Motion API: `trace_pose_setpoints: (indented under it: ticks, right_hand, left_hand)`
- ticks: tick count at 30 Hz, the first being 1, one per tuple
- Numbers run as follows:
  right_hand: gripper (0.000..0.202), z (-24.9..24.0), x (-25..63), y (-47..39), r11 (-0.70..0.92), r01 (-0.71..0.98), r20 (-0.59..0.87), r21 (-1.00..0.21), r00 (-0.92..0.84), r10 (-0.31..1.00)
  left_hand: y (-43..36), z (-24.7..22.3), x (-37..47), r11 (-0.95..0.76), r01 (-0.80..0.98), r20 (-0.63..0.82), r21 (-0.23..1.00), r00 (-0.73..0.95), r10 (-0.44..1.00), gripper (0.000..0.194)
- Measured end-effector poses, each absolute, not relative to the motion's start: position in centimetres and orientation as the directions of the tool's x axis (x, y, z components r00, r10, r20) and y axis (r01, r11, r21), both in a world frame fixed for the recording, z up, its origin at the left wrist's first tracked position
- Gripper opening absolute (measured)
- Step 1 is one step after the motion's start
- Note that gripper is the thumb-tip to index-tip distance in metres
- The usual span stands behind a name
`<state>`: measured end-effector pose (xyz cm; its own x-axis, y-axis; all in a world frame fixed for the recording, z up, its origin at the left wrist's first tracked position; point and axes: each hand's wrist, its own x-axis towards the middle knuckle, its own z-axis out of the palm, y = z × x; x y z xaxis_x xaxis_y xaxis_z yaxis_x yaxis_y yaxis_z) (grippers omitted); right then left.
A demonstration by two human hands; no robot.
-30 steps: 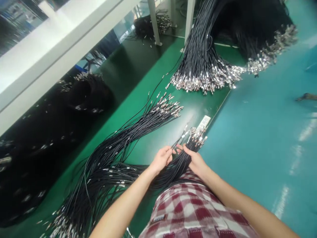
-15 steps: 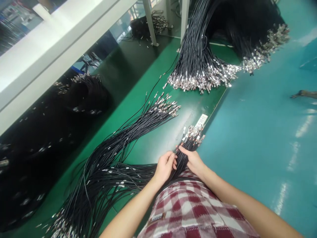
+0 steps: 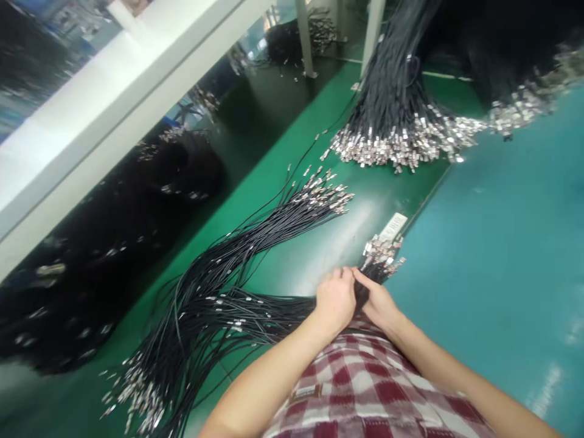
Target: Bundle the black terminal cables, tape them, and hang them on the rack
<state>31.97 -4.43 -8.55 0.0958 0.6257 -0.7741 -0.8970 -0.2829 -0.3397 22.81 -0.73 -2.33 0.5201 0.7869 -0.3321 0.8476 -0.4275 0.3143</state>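
A bundle of black cables (image 3: 375, 272) with metal connectors at its end lies across my lap. My left hand (image 3: 336, 297) is closed on it, fingers curled over the top, close to the connector ends. From the other side my right hand (image 3: 375, 297) grips the same bundle, its thumb and fingertips meeting the left hand's. The cables run from under my left hand to a larger pile of black cables (image 3: 201, 292) on the green floor. Another connector end (image 3: 323, 193) of that pile points away from me. My fingertips partly hide what they pinch.
A large hanging mass of black cables (image 3: 392, 103) with shiny connectors is at the upper right. A white table edge (image 3: 114, 91) crosses the upper left, with more dark cables (image 3: 168, 176) beneath. A white label (image 3: 393, 226) is stuck on the floor, near the blue floor area (image 3: 493, 255).
The view has shifted, so everything appears further right. My left hand has turned over and moved up against my right hand at the bundle, its fingers now wrapped over the cables.
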Motion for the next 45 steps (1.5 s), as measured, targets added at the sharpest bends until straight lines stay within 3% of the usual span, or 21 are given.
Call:
trace_pose_setpoints:
  ticks: [3,6,9,13,15,17,20,23,26,31,40,45]
  right_hand:
    - [0.037,-8.9,32.2,-4.4,-0.304,-0.919,-0.782,-0.251,0.008,0.623]
    - [0.034,-9.4,32.2,-3.9,-0.280,-0.933,-0.788,-0.226,0.006,0.615]
    - [0.032,-9.8,32.2,-3.4,-0.276,-0.939,-0.781,-0.203,-0.014,0.625]
    - [0.035,-9.9,32.0,-3.0,-0.272,-0.944,-0.798,-0.186,-0.016,0.602]
    - [0.037,-9.7,31.9,-2.9,-0.261,-0.944,-0.803,-0.200,0.005,0.596]
    - [0.036,-9.6,31.7,-2.7,-0.252,-0.943,-0.801,-0.216,0.024,0.598]
    - [0.027,-9.7,31.6,-2.3,-0.260,-0.935,-0.811,-0.242,0.048,0.582]
    - [0.022,-10.2,31.9,-2.0,-0.268,-0.925,-0.778,-0.269,0.045,0.627]
    - [0.026,-10.4,32.1,-2.0,-0.289,-0.919,-0.744,-0.269,0.008,0.668]
    - [0.020,-9.0,32.0,-2.5,-0.246,-0.915,-0.686,-0.320,0.045,0.727]
    - [0.042,-7.0,32.0,-3.2,-0.270,-0.887,-0.693,-0.375,0.076,0.717]
    - [0.039,-5.8,32.0,-4.0,-0.379,-0.843,-0.628,-0.383,-0.063,0.775]
  left_hand:
    - [1.3,-2.4,21.1,-0.524,0.789,-0.294,0.321,0.609,0.736,0.032]
    - [6.4,-3.6,15.8,-0.372,0.865,-0.282,0.336,0.470,0.837,0.033]
    - [12.6,-5.5,9.3,-0.219,0.958,-0.150,0.185,0.248,0.957,0.017]
    - [18.3,-7.4,5.0,-0.341,0.940,-0.187,-0.011,0.333,0.924,0.017]
    - [18.9,-7.4,5.1,-0.415,0.908,-0.207,-0.049,0.398,0.894,0.011]
    - [17.8,-6.8,5.8,-0.457,0.889,-0.147,0.010,0.453,0.879,0.014]
    - [12.9,-5.8,6.7,-0.509,0.823,-0.052,0.252,0.537,0.842,0.019]
    - [6.3,-5.5,6.9,-0.513,0.736,-0.071,0.442,0.599,0.798,0.020]
    - [0.9,-6.0,6.5,-0.462,0.719,-0.102,0.519,0.589,0.801,0.019]
    - [-3.0,-6.5,6.3,-0.396,0.743,-0.207,0.539,0.573,0.793,0.018]
    - [-4.8,-5.9,7.7,-0.443,0.833,-0.369,0.332,0.547,0.751,0.016]
    - [-4.6,-4.0,7.0,-0.292,0.826,-0.319,0.481,0.475,0.820,0.016]
